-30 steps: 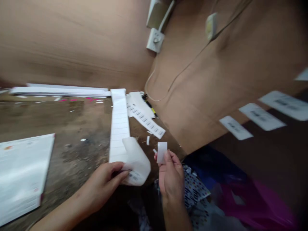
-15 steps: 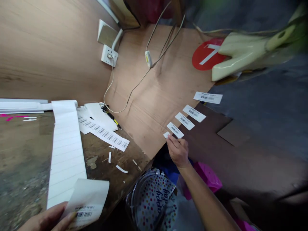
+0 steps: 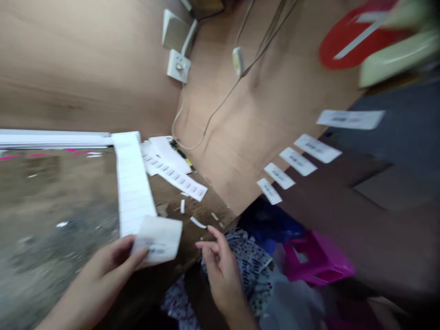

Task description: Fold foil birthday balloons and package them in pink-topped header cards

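My left hand (image 3: 106,263) pinches the folded-back end of a long white label strip (image 3: 132,183) that runs up the worn wooden table (image 3: 51,215); a barcode label shows on the curled end (image 3: 158,238). My right hand (image 3: 220,266) hovers just right of it near the table's front corner, fingers apart and holding nothing. Several barcode labels (image 3: 292,167) are stuck in a row along the edge of the brown side panel to the right. A strip of printed barcode labels (image 3: 178,178) lies on the table behind.
A wall socket (image 3: 178,65) and hanging cables (image 3: 240,64) sit in the back corner. Small white paper scraps (image 3: 197,222) litter the table edge. Below are a polka-dot bag (image 3: 250,266), a pink plastic object (image 3: 316,261) and a blue one. A red round sign (image 3: 350,36) is at top right.
My right hand has come back from the row of stuck labels to the table corner beside the strip, now without a label. The view swung left; the left hand still holds the strip.
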Demonstrator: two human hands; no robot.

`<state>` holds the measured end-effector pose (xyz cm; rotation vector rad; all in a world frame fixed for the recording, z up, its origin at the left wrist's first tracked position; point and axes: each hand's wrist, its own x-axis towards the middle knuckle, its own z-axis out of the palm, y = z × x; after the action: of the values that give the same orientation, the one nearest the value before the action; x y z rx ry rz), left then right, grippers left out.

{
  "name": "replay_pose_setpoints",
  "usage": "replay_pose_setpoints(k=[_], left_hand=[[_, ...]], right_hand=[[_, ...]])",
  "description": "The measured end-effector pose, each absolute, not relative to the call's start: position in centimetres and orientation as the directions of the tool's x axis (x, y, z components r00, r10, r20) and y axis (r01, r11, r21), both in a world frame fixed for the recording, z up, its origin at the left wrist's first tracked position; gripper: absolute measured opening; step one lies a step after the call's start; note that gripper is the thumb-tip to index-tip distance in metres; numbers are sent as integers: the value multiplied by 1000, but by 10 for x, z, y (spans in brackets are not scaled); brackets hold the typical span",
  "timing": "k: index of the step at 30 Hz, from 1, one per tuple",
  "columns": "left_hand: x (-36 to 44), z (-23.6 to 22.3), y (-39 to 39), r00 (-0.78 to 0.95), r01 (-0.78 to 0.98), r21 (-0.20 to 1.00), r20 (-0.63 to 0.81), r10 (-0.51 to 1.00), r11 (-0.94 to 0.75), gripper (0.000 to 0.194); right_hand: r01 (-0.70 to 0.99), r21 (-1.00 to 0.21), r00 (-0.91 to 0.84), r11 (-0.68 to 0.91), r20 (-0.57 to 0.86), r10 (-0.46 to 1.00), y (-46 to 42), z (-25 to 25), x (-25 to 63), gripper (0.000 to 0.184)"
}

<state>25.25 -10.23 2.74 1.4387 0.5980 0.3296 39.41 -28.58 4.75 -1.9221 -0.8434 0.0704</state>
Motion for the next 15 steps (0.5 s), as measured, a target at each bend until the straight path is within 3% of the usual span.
replay_pose_setpoints(k=[1,3,5,8,10,12,14,15], left_hand=[[253,36,-104,841,100,984,-164,516,151,48],[255,47,-106,870,51,977,-145,471,206,46],[254,50,-108,889,29,979,-117,443,200,43],[245,47,-106,923,54,995,-80,376,79,36],[239,40,-103,929,73,997,-65,364,-8,33],[237,34,-99,907,79,996,-55,417,-39,32],[237,29,-95,866,76,997,-56,496,-21,35],[238,28,-94,845,72,997,-58,531,-5,36]], right_hand=[[341,-925,776,-167,177,605,-275,37,377,47],[65,-998,774,16,61,630,-254,24,352,60],[-52,-991,778,120,35,627,-238,21,338,65],[-85,-986,796,144,19,605,-225,23,335,64],[-14,-996,782,90,46,622,-227,24,348,55],[252,-966,767,-60,162,621,-236,25,375,33],[584,-768,727,-265,349,592,-248,27,412,36],[635,-712,709,-299,384,591,-252,28,432,39]])
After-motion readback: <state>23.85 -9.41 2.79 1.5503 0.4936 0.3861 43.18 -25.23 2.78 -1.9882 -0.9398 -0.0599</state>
